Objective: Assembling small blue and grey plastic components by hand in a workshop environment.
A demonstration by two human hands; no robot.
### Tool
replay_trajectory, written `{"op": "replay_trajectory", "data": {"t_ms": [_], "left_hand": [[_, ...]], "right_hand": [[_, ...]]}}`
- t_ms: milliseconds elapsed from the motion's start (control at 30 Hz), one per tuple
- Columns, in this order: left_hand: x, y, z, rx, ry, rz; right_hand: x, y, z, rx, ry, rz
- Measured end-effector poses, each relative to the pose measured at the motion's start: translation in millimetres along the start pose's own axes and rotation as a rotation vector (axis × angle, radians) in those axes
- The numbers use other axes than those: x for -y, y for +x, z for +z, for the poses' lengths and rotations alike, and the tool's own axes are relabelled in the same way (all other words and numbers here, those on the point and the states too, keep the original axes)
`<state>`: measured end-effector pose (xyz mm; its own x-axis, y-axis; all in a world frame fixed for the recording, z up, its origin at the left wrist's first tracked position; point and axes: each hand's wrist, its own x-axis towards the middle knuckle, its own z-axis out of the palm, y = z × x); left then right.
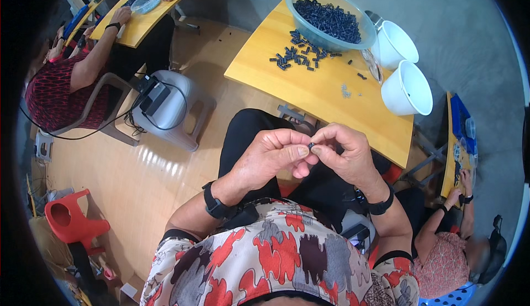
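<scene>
Above my lap, my left hand [281,152] and my right hand [344,150] meet, thumbs and forefingers pinched together. Between their fingertips sits a small black part [312,146], mostly covered by the fingers, so its exact kind does not show. Both hands are closed on it. Beyond them, on the yellow table [265,57], a clear bluish bowl [331,44] is heaped with small black tubular pieces [326,19]. More loose black pieces [295,56] lie spilled in front of the bowl. A little pile of tiny silvery bits [345,91] rests nearer the table's right edge.
Two white buckets [398,44] [407,88] stand at the table's right end. A grey stool [171,104] carrying a black device is at left, and a red stool [74,217] lies farther left. Co-workers sit at tables on the left and lower right.
</scene>
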<state>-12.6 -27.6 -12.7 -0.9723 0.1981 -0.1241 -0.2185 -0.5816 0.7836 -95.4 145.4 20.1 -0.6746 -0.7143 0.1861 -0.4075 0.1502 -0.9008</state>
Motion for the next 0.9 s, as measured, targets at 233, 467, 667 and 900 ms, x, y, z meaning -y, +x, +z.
{"op": "replay_trajectory", "data": {"t_ms": [233,467,667,900], "left_hand": [[4,4,-13,-0.015,-0.012,-0.022],[7,9,-32,-0.074,-0.068,-0.054],[6,13,-41,-0.085,-0.077,-0.064],[8,22,-54,-0.097,-0.091,-0.074]], "right_hand": [[-6,13,4,0.063,0.026,0.016],[-28,39,-2,0.083,-0.017,0.144],[-77,78,-14,0.006,-0.324,0.142],[-108,121,-17,-0.03,-0.686,-0.071]]}}
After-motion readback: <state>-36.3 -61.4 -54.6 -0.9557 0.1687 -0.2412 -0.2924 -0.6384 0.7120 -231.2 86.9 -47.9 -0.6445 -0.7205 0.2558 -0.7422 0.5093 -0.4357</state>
